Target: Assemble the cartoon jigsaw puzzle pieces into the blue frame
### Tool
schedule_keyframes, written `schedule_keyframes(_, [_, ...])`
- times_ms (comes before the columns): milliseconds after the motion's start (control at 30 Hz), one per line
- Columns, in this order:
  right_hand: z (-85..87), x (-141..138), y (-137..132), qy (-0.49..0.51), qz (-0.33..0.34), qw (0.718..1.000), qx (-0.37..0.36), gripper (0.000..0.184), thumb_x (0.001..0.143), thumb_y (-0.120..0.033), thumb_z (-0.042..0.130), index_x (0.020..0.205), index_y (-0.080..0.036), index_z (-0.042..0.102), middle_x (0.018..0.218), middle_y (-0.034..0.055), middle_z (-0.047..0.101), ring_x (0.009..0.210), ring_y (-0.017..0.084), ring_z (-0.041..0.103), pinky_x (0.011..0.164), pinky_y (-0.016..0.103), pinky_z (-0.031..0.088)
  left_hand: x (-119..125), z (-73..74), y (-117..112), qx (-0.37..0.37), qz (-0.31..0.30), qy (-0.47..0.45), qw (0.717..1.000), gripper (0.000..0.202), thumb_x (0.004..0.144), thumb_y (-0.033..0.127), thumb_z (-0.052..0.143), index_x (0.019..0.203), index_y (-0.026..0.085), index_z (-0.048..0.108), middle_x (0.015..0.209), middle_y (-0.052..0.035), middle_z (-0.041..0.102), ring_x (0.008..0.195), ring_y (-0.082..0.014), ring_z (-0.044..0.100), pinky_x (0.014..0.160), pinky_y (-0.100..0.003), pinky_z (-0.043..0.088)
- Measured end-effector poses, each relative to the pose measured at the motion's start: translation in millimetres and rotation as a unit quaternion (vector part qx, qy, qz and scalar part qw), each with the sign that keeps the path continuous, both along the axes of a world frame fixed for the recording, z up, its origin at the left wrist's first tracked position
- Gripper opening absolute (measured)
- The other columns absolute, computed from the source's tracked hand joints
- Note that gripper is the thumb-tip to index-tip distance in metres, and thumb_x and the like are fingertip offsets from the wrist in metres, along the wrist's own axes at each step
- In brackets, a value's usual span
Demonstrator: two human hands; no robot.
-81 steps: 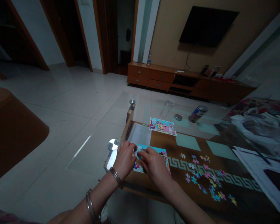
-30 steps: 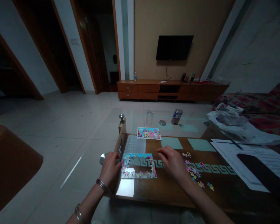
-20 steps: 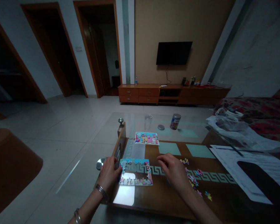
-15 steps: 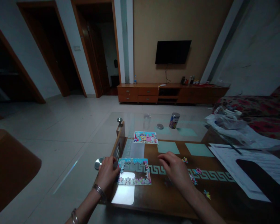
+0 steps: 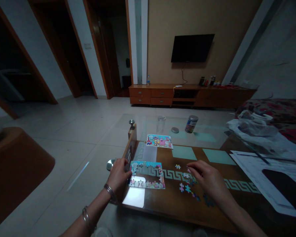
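A partly filled jigsaw puzzle [image 5: 149, 185] lies flat on the glass table, its border pieces joined around a bare middle. My left hand [image 5: 118, 174] is at the puzzle's left edge, fingers curled and thumb pressed against it. My right hand [image 5: 208, 176] hovers to the right over loose puzzle pieces [image 5: 187, 188], thumb and fingertips pinched together. Pink shows right at those fingertips, but I cannot tell whether a piece is between them. Several pieces are partly hidden under the right hand. Behind the puzzle lies a colourful cartoon picture card [image 5: 160, 141].
Towards the back stand a clear cup [image 5: 161, 124], a round metal lid [image 5: 175, 130] and a printed tin [image 5: 191, 124]. Papers [image 5: 251, 164], a dark phone-like slab [image 5: 283, 187] and plastic bags [image 5: 256, 131] lie on the right. A wooden panel [image 5: 131, 144] runs along the table's left side.
My right hand has moved right, away from the puzzle, and more loose pieces now show beside it. The left hand stays at the puzzle's edge. The whole view has shifted slightly.
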State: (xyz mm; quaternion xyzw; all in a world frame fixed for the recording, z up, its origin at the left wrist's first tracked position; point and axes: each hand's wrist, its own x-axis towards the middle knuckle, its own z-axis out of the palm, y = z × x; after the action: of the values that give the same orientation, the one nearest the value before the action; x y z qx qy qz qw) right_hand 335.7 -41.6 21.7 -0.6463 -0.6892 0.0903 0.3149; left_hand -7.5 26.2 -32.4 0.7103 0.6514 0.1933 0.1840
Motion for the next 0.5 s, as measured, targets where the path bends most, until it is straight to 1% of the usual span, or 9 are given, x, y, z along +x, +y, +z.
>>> schedule_keyframes(133, [-1.0, 7.3, 0.9, -0.010, -0.005, 1.000, -0.010, 0.022, 0.084, -0.034, 0.048, 0.085, -0.023, 0.068, 0.090, 0.0056, 0.068, 0.082, 0.023, 0.063, 0.075, 0.036, 0.047, -0.4, 2.9, -0.9, -0.005, 0.001, 0.005, 1.000, 0.023, 0.070, 0.027, 0.058, 0.091, 0.018, 0.055, 0.100, -0.0085, 0.058, 0.098, -0.0241, 0.052, 0.082, -0.035, 0.039])
schedule_keyframes(300, [2.9, 21.8, 2.3, -0.021, -0.045, 0.999, -0.014, 0.025, 0.082, -0.036, 0.048, 0.083, -0.024, 0.069, 0.088, 0.0071, 0.069, 0.079, 0.024, 0.064, 0.071, 0.037, 0.047, -1.9, 4.5, -0.2, -0.002, -0.008, -0.004, 1.000, 0.023, 0.070, 0.026, 0.060, 0.090, 0.017, 0.056, 0.098, -0.0091, 0.058, 0.096, -0.0245, 0.053, 0.081, -0.035, 0.040])
schedule_keyframes(400, [4.3, 32.3, 1.5, -0.035, -0.061, 0.997, -0.018, 0.025, 0.080, -0.036, 0.049, 0.081, -0.024, 0.070, 0.087, 0.0068, 0.070, 0.080, 0.025, 0.065, 0.072, 0.036, 0.047, -3.4, 2.7, 0.2, 0.003, -0.015, -0.006, 1.000, 0.025, 0.068, 0.026, 0.062, 0.091, 0.017, 0.056, 0.097, -0.0086, 0.058, 0.095, -0.0246, 0.054, 0.080, -0.035, 0.041])
schedule_keyframes(500, [2.2, 42.2, -0.4, -0.048, -0.066, 0.996, -0.026, 0.025, 0.080, -0.036, 0.050, 0.081, -0.024, 0.071, 0.088, 0.0059, 0.071, 0.082, 0.025, 0.065, 0.075, 0.036, 0.047, -5.4, -1.1, 1.2, 0.008, -0.020, -0.013, 1.000, 0.027, 0.067, 0.026, 0.062, 0.092, 0.017, 0.056, 0.098, -0.0088, 0.059, 0.096, -0.0249, 0.054, 0.081, -0.036, 0.042])
